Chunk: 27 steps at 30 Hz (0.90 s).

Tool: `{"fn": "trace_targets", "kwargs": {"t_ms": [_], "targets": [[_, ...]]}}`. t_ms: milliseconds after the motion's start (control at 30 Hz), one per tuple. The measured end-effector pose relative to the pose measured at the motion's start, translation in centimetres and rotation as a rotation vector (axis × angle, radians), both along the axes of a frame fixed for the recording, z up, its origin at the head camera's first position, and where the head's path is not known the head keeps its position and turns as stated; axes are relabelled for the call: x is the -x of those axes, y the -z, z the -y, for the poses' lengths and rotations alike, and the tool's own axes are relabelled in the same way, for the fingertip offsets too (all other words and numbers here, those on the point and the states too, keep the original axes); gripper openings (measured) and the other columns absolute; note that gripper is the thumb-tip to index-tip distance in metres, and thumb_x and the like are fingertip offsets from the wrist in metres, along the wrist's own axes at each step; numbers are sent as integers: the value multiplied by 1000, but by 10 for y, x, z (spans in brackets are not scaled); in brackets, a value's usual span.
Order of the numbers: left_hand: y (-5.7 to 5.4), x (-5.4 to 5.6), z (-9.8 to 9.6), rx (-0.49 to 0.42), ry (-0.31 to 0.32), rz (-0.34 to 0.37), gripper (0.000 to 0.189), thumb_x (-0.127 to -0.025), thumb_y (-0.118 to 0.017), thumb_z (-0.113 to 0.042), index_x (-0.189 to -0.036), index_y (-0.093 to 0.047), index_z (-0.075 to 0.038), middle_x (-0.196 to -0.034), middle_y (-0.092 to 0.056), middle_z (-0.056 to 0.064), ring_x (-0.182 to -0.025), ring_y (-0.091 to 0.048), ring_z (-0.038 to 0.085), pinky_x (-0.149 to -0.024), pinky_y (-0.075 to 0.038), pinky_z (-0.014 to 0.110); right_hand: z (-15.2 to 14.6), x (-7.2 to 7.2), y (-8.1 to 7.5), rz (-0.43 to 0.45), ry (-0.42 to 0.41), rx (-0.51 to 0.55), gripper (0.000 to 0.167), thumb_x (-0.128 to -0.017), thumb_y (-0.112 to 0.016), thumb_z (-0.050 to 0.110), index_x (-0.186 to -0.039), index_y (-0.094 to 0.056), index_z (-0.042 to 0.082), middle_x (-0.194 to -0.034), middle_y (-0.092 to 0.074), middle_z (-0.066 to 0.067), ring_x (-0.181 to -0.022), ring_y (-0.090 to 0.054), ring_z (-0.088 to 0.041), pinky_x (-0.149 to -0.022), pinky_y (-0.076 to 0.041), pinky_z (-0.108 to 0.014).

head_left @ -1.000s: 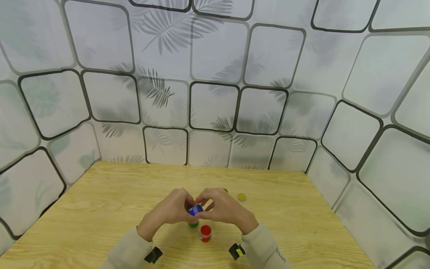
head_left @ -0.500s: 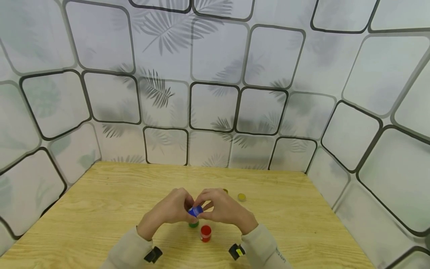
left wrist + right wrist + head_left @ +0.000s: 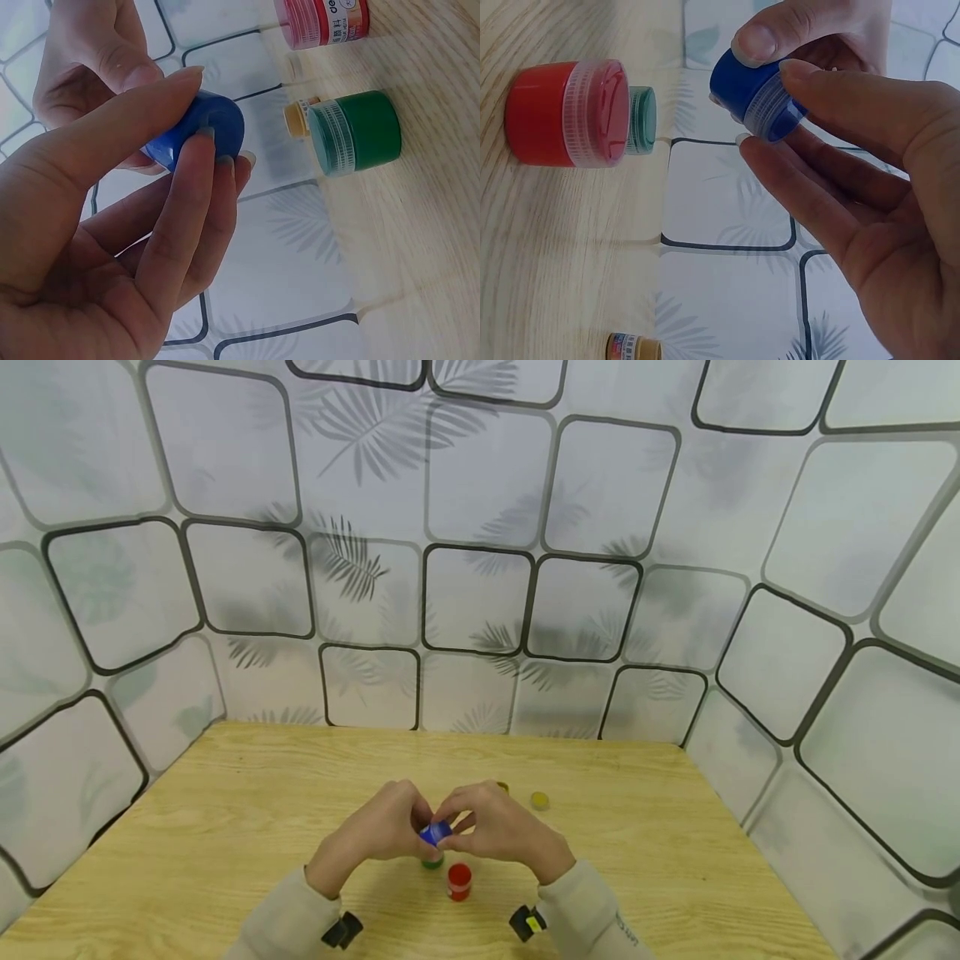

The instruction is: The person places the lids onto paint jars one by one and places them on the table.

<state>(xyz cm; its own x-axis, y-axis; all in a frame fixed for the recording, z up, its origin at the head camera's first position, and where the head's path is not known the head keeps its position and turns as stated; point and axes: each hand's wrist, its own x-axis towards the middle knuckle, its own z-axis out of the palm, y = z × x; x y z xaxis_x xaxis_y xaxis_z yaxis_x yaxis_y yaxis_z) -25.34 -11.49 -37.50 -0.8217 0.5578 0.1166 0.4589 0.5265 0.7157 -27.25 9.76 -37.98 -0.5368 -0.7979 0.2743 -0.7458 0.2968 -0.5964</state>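
A small blue paint jar (image 3: 435,833) with a clear ribbed lid (image 3: 769,109) is tilted in the air between both hands. My left hand (image 3: 378,827) grips its blue body, thumb and fingers around the base in the left wrist view. Pinched between the thumb and fingers of my right hand (image 3: 498,828) is the lid end. A red paint jar (image 3: 459,882) stands upright on the table below, lid on. Just under the hands, a green paint jar (image 3: 432,862) is partly hidden in the head view; its lid is on in the left wrist view.
The wooden table (image 3: 300,777) meets a patterned wall covering (image 3: 480,593) at the back and sides. Beyond the right hand lies a flat round yellow-tinted piece (image 3: 539,800). Beside it a yellow jar (image 3: 502,787) is mostly hidden by that hand.
The right thumb and fingers have shifted slightly on the lid, and the blue jar has tilted and turned a little. Both wrists stay in nearly the same place.
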Motion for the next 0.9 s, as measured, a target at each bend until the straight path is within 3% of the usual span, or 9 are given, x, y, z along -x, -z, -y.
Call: {"fn": "trace_targets", "kwargs": {"t_ms": [200,300,433,600,833,900], "targets": [[1,0,0,-1,3,-5,15,-73,-90,-6,-84,-80,-5,-71,-75,0,-62,-66,7,-57,-54,21,0,-1,0,-24,3,0,21,-89,-78,1,-110,-76,2,-107,-75,-12,-96,-73,-12,-75,-58,-14],[1,0,0,2,2,-1,16,-74,-90,-5,-87,-79,-4,-76,-76,1,-66,-67,8,-60,-55,21,-2,-1,-1,16,20,-21,22,-90,-78,3,-112,-75,2,-110,-74,-12,-97,-74,-16,-76,-58,-15],[1,0,1,24,-17,-2,19,-74,-90,-4,-89,-79,-3,-81,-77,4,-71,-69,10,-64,-57,23,-7,0,-5,104,86,-89,26,-91,-78,7,-116,-73,5,-115,-74,-12,-101,-73,-24,-76,-58,-15],[0,1,3,47,-56,-3,20,-74,-91,-5,-90,-78,-3,-84,-77,4,-74,-69,12,-66,-58,25,-14,3,-10,81,122,-196,28,-90,-80,11,-116,-73,2,-116,-74,-16,-99,-74,-30,-74,-56,-15],[1,2,8,56,-105,-15,23,-73,-90,-4,-92,-77,-2,-86,-77,4,-76,-69,12,-69,-58,27,-17,2,-12,81,138,-319,25,-91,-80,16,-113,-75,6,-114,-75,-11,-93,-74,-21,-82,-57,-23],[1,3,9,56,-116,-20,24,-74,-90,-4,-94,-77,-1,-86,-77,5,-77,-69,11,-70,-59,28,-17,3,-12,98,137,-323,25,-91,-79,16,-113,-74,5,-115,-75,-11,-91,-73,-17,-80,-56,-21]]}}
